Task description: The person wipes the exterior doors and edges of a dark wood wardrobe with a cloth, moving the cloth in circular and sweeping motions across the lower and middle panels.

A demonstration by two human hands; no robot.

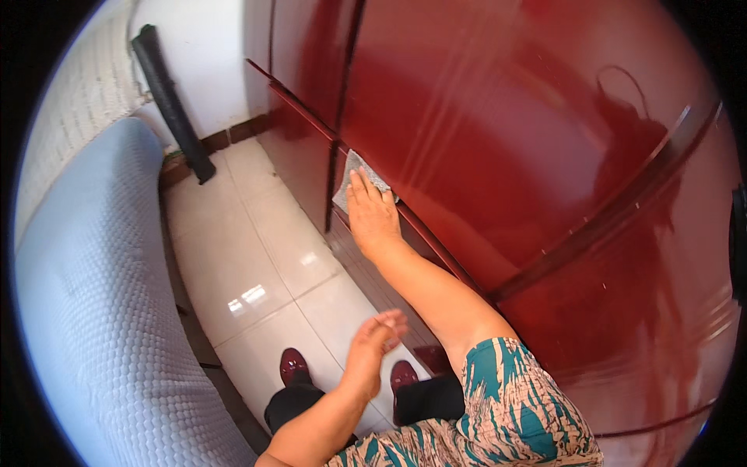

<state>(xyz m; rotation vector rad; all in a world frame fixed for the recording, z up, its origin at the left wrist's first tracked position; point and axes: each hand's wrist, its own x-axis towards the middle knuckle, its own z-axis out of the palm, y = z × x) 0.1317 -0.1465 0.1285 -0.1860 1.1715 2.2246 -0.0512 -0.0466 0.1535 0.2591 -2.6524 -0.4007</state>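
A grey cloth (350, 180) lies against the narrow ledge of a glossy dark red wardrobe (467, 132). My right hand (375, 222) presses the cloth onto that ledge, with its fingers stretched over the fabric and the arm reaching forward. Part of the cloth is hidden under the palm. Lower down, in front of my body, my left hand (377, 336) hangs in the air, loosely curled with nothing in it. It touches neither the cloth nor the wardrobe.
On the left stands a bed or mattress with a light blue quilted side (109, 303). A long black roll (173, 105) leans on the white wall in the far corner. Pale floor tiles (261, 241) run between bed and wardrobe, where my dark red shoes (293, 366) stand.
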